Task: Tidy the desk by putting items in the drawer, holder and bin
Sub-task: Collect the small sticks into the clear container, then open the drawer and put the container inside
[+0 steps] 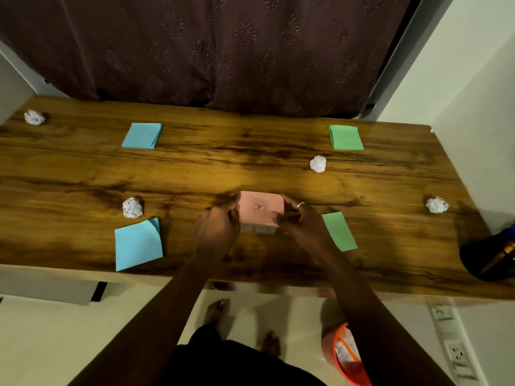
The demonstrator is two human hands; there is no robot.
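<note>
A pink box [260, 208] with a small label sits near the middle front of the wooden desk [250, 162]. My left hand [218, 228] grips its left side and my right hand [299, 220], wearing a ring, grips its right side. Folded papers lie around: a blue one [142, 135] at back left, a blue one [137, 245] at front left, a green one [345, 137] at back right, a green one [338, 231] beside my right hand. Several crumpled paper balls lie scattered, among them one [34, 117] at far left, one [132, 208] left of the box and one [318, 163] behind it.
Another paper ball [436, 205] lies at the right. A dark holder [490, 254] stands at the desk's right front corner. An orange bin [347, 358] with paper in it stands on the floor under the right front edge. A dark curtain [223, 51] hangs behind the desk.
</note>
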